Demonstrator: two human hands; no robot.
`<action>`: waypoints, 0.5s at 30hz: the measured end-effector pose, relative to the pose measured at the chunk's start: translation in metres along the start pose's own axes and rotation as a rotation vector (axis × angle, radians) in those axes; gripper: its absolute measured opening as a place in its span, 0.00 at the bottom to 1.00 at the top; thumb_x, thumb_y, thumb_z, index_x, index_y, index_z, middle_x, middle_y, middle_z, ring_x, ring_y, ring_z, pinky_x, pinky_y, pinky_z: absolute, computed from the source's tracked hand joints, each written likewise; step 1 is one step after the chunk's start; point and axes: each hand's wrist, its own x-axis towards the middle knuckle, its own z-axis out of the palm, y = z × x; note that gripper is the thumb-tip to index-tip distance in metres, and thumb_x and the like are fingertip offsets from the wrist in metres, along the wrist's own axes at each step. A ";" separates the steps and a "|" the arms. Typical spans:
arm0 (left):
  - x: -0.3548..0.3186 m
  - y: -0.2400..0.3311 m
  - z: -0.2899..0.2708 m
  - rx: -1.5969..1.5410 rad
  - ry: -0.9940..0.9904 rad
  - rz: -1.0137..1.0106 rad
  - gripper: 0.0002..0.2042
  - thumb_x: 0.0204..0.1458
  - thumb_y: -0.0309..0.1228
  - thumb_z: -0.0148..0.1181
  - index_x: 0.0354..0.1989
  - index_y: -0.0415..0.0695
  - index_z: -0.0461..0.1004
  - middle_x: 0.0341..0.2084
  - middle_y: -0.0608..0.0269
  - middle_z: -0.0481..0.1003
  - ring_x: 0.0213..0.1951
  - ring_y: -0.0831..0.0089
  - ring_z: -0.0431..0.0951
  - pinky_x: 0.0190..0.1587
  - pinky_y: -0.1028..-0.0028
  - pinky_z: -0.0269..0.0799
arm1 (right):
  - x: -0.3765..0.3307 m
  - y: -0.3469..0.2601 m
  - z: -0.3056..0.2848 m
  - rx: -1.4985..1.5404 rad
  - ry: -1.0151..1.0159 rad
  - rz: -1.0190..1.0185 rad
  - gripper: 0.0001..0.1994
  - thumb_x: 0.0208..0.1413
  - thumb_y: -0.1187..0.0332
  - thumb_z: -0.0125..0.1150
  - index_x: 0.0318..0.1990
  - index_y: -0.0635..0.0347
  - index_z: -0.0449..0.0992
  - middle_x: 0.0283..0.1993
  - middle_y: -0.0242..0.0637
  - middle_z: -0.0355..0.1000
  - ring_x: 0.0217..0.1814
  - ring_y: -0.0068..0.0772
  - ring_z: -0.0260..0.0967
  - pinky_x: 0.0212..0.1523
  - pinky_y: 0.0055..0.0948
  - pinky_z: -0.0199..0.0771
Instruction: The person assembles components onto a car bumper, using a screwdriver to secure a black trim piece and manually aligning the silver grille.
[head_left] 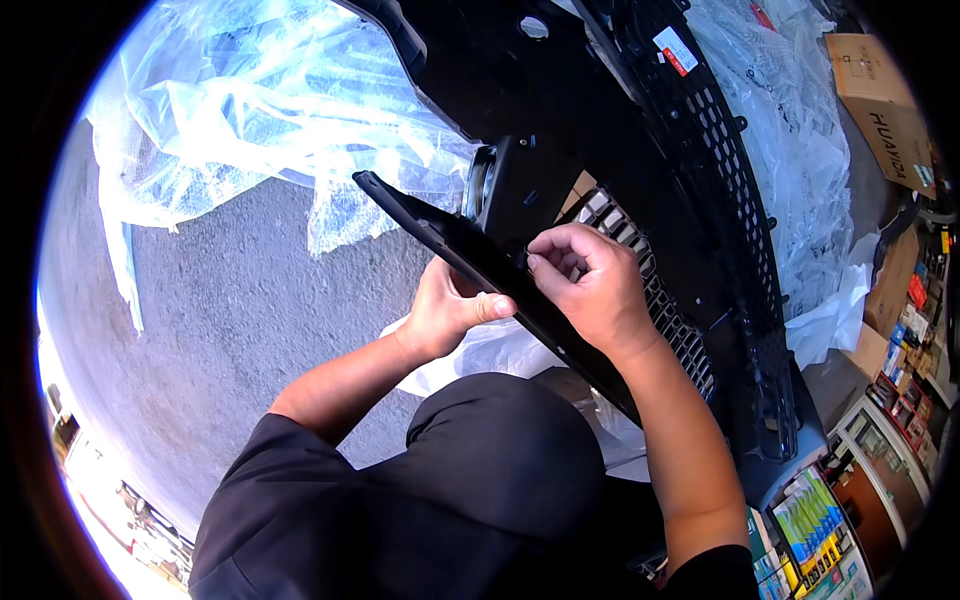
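Note:
A large black plastic car bumper cover (560,95) lies in front of me, its inner side mostly facing up. My left hand (455,312) grips its near edge strip, thumb on the outside and fingers partly hidden behind it. Over the inner side, close to that edge, my right hand (595,285) is closed in a pinch. Whatever sits between its thumb and forefinger is too small to make out. Just beside the right hand runs a silver grille mesh (660,295). A round, shiny-rimmed part (480,182) is set in the cover beyond my left hand.
Clear plastic wrap (270,110) spreads over the grey floor (250,290) at the left, with more wrap (800,120) to the right. A black honeycomb panel (735,165) runs along the bumper's far side. Cardboard boxes (875,95) and shelved goods (905,340) stand far right.

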 end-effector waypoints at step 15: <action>-0.003 0.003 0.007 0.016 0.050 -0.037 0.39 0.42 0.39 0.84 0.58 0.37 0.65 0.51 0.57 0.75 0.57 0.68 0.75 0.66 0.61 0.67 | 0.041 -0.041 -0.012 -0.389 -0.375 -0.118 0.08 0.52 0.77 0.69 0.39 0.65 0.77 0.33 0.45 0.81 0.39 0.46 0.82 0.42 0.37 0.82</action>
